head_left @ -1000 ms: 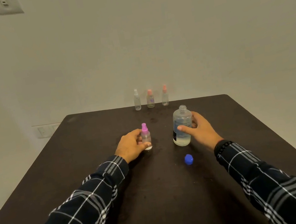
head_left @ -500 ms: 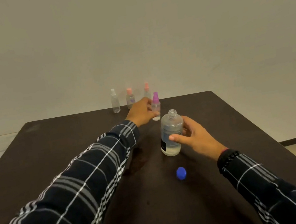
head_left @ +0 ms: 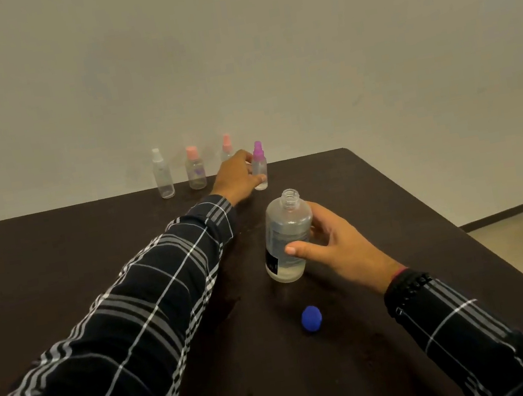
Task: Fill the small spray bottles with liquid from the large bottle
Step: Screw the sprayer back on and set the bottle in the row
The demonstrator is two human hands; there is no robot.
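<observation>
Table (head_left: 61,281) holds four small spray bottles (head_left: 163,179) (head_left: 195,172) (head_left: 227,150) (head_left: 259,167), one large bottle (head_left: 285,235), one cap (head_left: 311,318).

Table (head_left: 58,264): dark brown top, rounded far corners; along its far edge, small spray bottles standing in a row: white-capped bottle (head_left: 163,178); squat pink-capped bottle (head_left: 196,174) just beside it; slim pink-capped bottle (head_left: 227,148), partly hidden; purple-capped bottle (head_left: 259,167), slightly nearer; mid-table, large clear bottle (head_left: 288,238), standing, uncapped, part-filled; nearer the viewer, blue cap (head_left: 311,318), lying apart from it.

Dim, soft, slightly blurred, wide-angle.
</observation>
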